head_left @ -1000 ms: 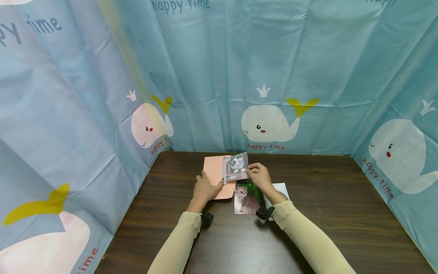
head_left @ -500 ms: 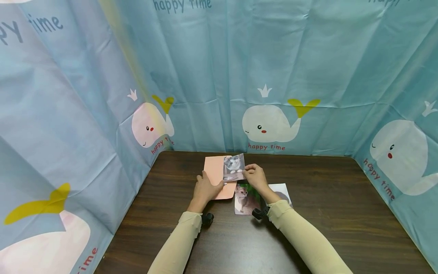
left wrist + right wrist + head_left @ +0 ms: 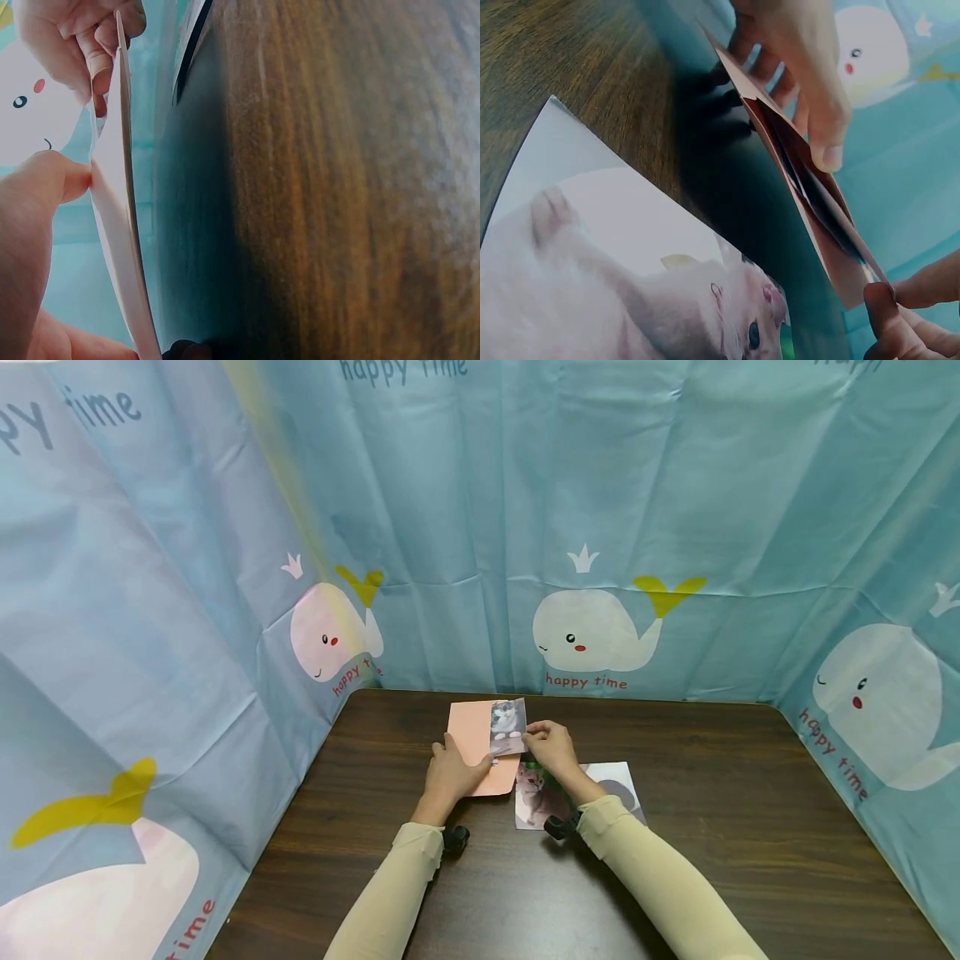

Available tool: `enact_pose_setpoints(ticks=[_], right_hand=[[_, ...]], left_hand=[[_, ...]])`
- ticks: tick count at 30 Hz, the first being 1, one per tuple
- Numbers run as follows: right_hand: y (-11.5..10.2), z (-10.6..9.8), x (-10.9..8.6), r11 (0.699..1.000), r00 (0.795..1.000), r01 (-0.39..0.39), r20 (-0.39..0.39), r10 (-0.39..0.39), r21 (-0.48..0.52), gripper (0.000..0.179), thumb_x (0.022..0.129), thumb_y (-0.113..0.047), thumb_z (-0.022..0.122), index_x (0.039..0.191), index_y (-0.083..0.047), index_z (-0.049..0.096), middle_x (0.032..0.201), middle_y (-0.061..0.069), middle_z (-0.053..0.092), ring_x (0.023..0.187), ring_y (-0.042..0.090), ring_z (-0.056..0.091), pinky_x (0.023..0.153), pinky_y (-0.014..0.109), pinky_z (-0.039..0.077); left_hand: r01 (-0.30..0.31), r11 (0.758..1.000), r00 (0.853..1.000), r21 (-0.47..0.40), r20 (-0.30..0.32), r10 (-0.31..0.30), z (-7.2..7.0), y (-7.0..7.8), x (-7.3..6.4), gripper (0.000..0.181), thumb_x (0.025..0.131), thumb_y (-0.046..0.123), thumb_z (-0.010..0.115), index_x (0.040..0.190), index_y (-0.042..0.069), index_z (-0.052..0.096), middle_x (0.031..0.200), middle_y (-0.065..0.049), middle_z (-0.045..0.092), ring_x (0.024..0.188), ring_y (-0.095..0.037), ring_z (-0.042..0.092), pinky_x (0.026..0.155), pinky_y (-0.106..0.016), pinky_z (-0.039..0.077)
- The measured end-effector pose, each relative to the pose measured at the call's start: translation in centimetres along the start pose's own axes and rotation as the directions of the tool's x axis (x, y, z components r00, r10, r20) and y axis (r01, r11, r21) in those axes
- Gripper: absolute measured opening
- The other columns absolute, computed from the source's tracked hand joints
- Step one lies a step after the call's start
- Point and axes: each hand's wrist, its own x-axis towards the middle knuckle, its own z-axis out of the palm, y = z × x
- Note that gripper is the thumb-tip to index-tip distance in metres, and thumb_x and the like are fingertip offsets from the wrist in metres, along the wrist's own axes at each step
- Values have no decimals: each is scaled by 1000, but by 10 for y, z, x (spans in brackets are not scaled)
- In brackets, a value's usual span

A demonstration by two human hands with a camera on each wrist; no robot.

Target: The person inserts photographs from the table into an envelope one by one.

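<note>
Two hands (image 3: 448,772) (image 3: 553,752), photo (image 3: 507,724) pinched, partly inside envelope (image 3: 469,725)

Soft glare pales the tabletop (image 3: 495,893), and its grain blurs in the dimmer left wrist view

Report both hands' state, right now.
Left hand: closed, holding the peach envelope between thumb and fingers.
Right hand: closed, pinching the edge of the gray-and-white cat photo.
</note>
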Motion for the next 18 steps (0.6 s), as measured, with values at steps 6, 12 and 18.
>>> enact_pose_setpoints(ticks=[6,12,18], right_hand=[[-1,6,0,999,1000,16,-1,-16,-28,21,99,-11,73,114,3,76,86,10,78,78,20,70,61,27,49],[-4,12,1,999,1000,22,17,-21,-42,20,99,-12,74,114,3,76,89,11,79,78,21,71,62,29,51],[-10,19,2,1000,1000,7,22,-6,-29,21,99,-13,74,115,2,76,89,11,78,74,19,70,61,29,51]], left_hand=[[2,1000,1000,4,3,-2,0,0,-1,115,91,61,75,163,-14,25,145,-42,44,120,-57,61,99,-62,54],[7,1000,1000,7,3,-7,0,0,0,117,90,62,75,163,-14,25,145,-42,44,121,-57,61,99,-62,54],[3,1000,1000,1,1,-3,2,-2,1,117,90,62,75,163,-14,25,144,-42,43,120,-57,61,99,-62,54]])
